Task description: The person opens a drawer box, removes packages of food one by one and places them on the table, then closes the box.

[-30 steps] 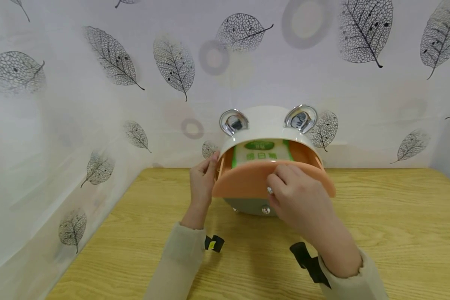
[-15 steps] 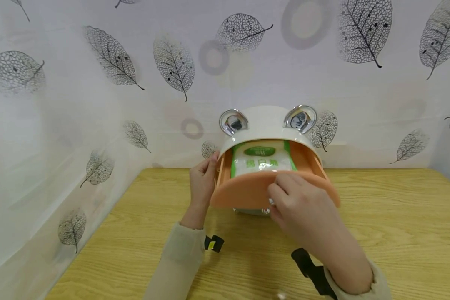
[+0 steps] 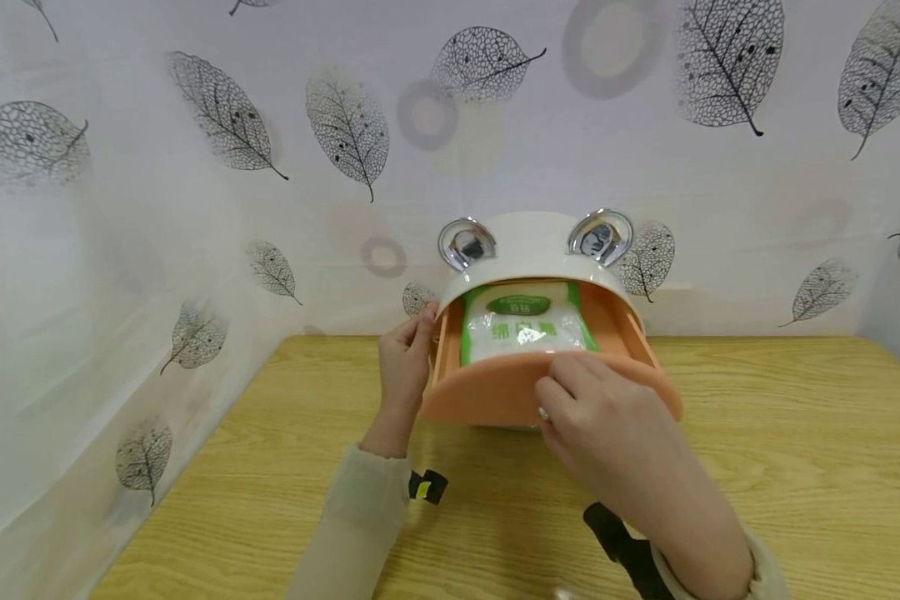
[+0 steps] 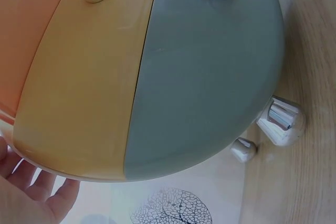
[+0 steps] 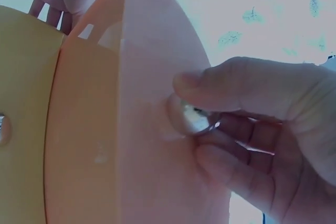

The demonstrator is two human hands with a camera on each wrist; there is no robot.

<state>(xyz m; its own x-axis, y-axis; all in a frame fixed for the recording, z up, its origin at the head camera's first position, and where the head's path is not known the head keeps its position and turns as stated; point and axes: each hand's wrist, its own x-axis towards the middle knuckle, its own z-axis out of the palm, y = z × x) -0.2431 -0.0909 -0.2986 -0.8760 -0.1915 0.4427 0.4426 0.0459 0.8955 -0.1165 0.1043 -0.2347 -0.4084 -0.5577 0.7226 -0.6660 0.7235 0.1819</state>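
Observation:
A small frog-shaped cabinet (image 3: pixel 532 237) with a white shell and two chrome eyes stands on the table. Its orange top drawer (image 3: pixel 487 393) is pulled out, and inside lies a white and green bag (image 3: pixel 521 325) with Chinese print. My right hand (image 3: pixel 615 425) pinches the drawer's shiny round knob (image 5: pixel 193 119) between thumb and fingers. Against the cabinet's left side rests my left hand (image 3: pixel 405 358), its fingers extended along the shell's edge. Below the orange drawer, the yellow drawer (image 4: pixel 86 77) and the grey-green drawer (image 4: pixel 205 72) are both closed.
The cabinet rests on silver feet (image 4: pixel 283 121) on a wood-grain table (image 3: pixel 270 467). A pale leaf-print curtain (image 3: pixel 345 242) hangs behind the table and along its left side. Dark straps (image 3: pixel 618 542) show at both wrists.
My right hand has drawn the orange drawer outward, toward me and slightly down, uncovering more of the bag. The left hand has stayed at the cabinet's side.

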